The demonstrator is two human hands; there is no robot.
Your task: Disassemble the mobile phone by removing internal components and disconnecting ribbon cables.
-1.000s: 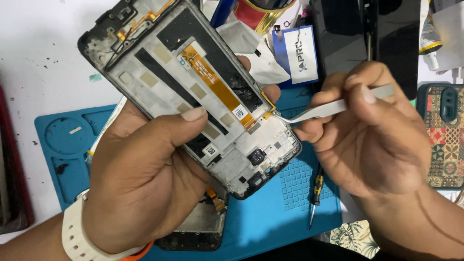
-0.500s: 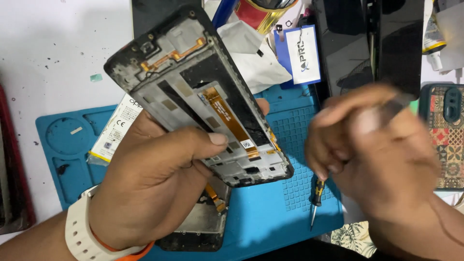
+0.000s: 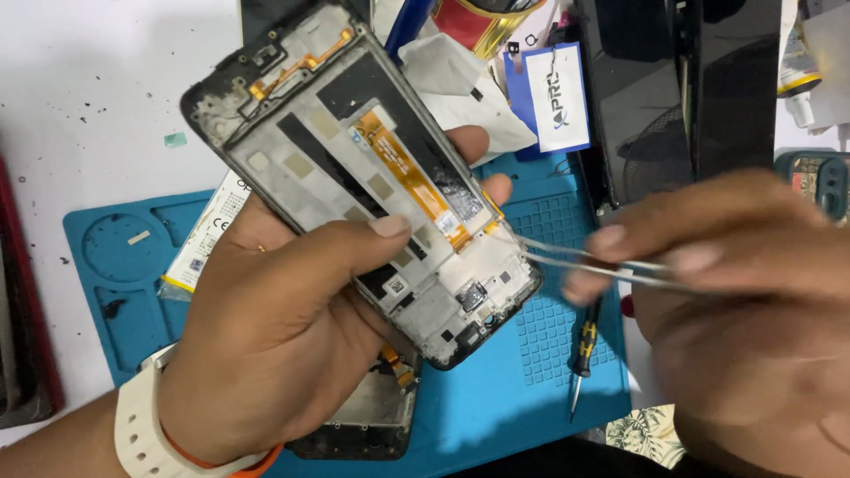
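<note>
The opened phone frame (image 3: 363,186) sits tilted in your left hand (image 3: 292,345), lifted above the blue repair mat (image 3: 496,416), its inner side turned up toward you so the orange flex cable (image 3: 412,177) running down its middle is exposed. Your left hand is wrapped around the frame from beneath, thumb pressed across the inner face and fingertips showing at the far edge; that grip looks meant to steady the frame against a prod from the side. Your right hand (image 3: 744,292) is closed in a pinch on a pair of metal tweezers (image 3: 584,261), whose tips reach the frame's right edge close to the lower end of the flex cable. The right hand is blurred, so you cannot tell whether the tips actually touch anything.

Under your left hand, a second dark phone part (image 3: 363,416) lies on the mat, partly hidden. A small screwdriver (image 3: 583,354) with a black and yellow handle lies on the mat just below the tweezers, near your right hand. A flat white battery (image 3: 205,239) pokes out behind your left hand. Further back on the white worktop (image 3: 80,97) are a blue and white card (image 3: 551,99), crumpled white paper (image 3: 452,80), and a dark upright panel (image 3: 673,88). A patterned phone case (image 3: 819,181) sits at the right edge, well apart.
</note>
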